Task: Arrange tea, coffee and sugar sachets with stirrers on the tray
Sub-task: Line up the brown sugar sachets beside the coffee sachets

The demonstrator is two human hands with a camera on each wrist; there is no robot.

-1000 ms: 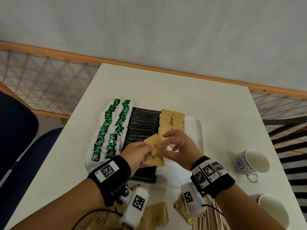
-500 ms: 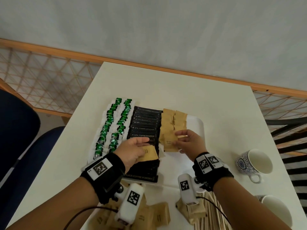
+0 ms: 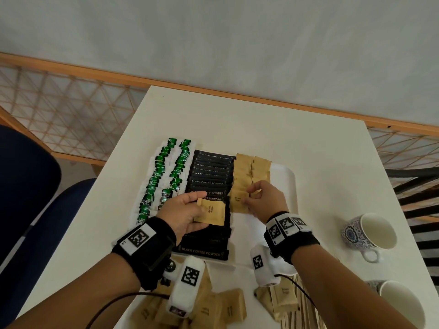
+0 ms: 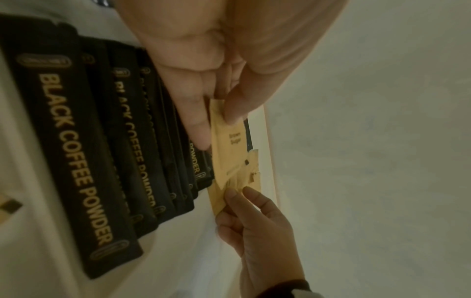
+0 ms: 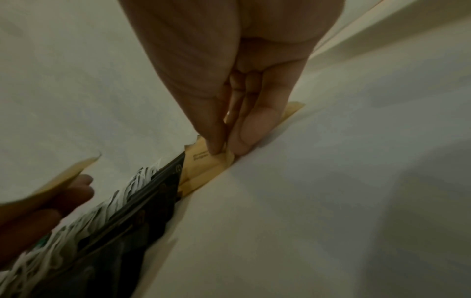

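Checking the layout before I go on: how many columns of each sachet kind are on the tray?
Tea columns: 2
Coffee columns: 1
Sugar columns: 2
Total: 5

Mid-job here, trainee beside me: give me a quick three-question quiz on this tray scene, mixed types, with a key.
1. True or false: the left hand holds a brown sugar sachet above the black coffee sachets.
2. The right hand is pinching: A) a stirrer B) a sugar sachet in the tray's sugar rows C) a cup
3. Fill in: the green tea sachets lie to the ___ of the coffee row.

Key: 1 true; 2 B; 3 left
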